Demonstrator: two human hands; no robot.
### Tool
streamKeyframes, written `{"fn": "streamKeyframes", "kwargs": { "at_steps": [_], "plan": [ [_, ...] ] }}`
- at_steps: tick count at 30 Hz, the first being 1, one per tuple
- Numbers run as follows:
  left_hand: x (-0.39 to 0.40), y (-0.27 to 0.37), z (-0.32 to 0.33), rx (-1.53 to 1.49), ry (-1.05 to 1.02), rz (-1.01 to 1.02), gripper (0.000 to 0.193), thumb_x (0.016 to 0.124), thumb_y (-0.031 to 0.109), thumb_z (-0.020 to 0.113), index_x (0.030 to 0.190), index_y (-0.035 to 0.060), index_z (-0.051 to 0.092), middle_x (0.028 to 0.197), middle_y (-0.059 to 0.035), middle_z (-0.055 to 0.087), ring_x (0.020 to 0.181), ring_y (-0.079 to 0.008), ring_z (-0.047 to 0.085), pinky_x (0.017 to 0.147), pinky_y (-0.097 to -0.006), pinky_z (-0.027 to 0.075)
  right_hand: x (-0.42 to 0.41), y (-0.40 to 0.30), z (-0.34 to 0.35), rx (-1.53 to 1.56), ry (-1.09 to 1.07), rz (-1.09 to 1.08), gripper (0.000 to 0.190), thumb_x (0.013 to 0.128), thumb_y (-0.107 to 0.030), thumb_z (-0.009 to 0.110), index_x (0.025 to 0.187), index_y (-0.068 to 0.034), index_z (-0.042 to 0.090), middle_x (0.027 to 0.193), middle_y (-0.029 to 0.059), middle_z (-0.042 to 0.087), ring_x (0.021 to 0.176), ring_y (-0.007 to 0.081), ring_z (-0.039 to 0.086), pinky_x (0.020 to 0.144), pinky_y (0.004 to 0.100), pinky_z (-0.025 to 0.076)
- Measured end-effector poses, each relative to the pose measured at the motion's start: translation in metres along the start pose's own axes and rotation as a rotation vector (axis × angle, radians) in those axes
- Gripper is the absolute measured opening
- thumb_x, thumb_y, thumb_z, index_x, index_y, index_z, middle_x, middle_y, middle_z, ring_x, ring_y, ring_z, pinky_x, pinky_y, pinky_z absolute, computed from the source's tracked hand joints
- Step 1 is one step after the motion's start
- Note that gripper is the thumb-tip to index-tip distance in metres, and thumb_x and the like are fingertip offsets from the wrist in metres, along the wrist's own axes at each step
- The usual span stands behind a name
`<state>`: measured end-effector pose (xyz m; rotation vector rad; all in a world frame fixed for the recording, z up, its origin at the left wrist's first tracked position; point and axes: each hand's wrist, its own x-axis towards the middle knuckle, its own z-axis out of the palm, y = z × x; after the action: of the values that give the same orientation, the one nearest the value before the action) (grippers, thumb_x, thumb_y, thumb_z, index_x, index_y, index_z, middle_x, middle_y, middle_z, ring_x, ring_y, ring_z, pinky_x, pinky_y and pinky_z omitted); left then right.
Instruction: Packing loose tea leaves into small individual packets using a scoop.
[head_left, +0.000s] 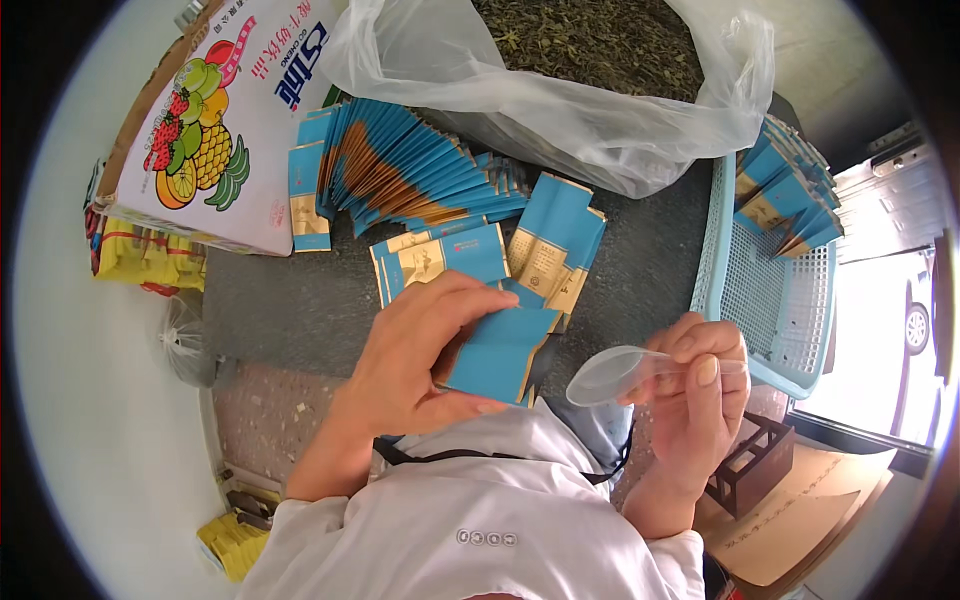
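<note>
My left hand (412, 352) grips a blue-and-gold packet (499, 349), thumb on its near side and fingers on its far side. Between the thumb and fingers of my right hand (701, 375) is the handle of a clear plastic spoon (611, 375). The spoon's bowl points left towards the held packet, with a gap between them. No leaves can be made out in the bowl. Just beyond my left hand lie flat blue-and-gold packets (442, 259), and others (559, 232) lie to their right. A long fanned row of similar packets (412, 169) spreads behind them.
A clear plastic bag (600, 142) of dried tea leaves (600, 45) stands at the back of the dark table (277, 315). At left is a printed cardboard box (225, 135). A light-blue plastic basket (787, 300) at right holds several packets (784, 187). Below it sits a dark wooden rack (750, 469).
</note>
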<state>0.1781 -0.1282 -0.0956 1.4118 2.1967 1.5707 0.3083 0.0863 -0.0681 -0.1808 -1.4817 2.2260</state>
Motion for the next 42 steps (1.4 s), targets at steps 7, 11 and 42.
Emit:
{"fn": "streamKeyframes", "kwargs": {
  "at_steps": [7,11,42],
  "plan": [
    [0.000,0.014,0.003,0.197,0.006,-0.001,0.069,0.057,0.030,0.082,0.120,0.0088,0.062,0.098,-0.0076,0.063,0.078,-0.0248,0.059,0.072,-0.0352,0.041,-0.005,-0.002,-0.008,-0.202,-0.004,-0.148,0.023,0.099,-0.020,0.059,0.093,0.002,0.056,0.075,0.0094,0.059,0.059,0.0122,0.056,0.055,0.0240,0.045],
    [0.002,0.019,0.006,0.298,-0.030,-0.033,0.069,0.056,0.028,0.083,0.119,0.0094,0.062,0.099,-0.0076,0.063,0.081,-0.0258,0.060,0.072,-0.0360,0.042,-0.011,-0.001,-0.011,-0.354,0.048,-0.202,0.016,0.095,-0.012,0.063,0.089,0.002,0.058,0.075,0.0090,0.062,0.059,0.0110,0.055,0.055,0.0236,0.042],
    [0.075,0.042,0.024,0.146,-0.196,0.160,0.061,0.059,0.021,0.080,0.116,0.0069,0.062,0.100,-0.0081,0.062,0.078,-0.0227,0.057,0.069,-0.0326,0.041,0.004,-0.039,-0.034,-0.576,-0.169,-0.202,0.015,0.098,-0.003,0.051,0.099,0.004,0.064,0.085,0.0078,0.063,0.070,0.0135,0.061,0.064,0.0258,0.049]
  ]
}}
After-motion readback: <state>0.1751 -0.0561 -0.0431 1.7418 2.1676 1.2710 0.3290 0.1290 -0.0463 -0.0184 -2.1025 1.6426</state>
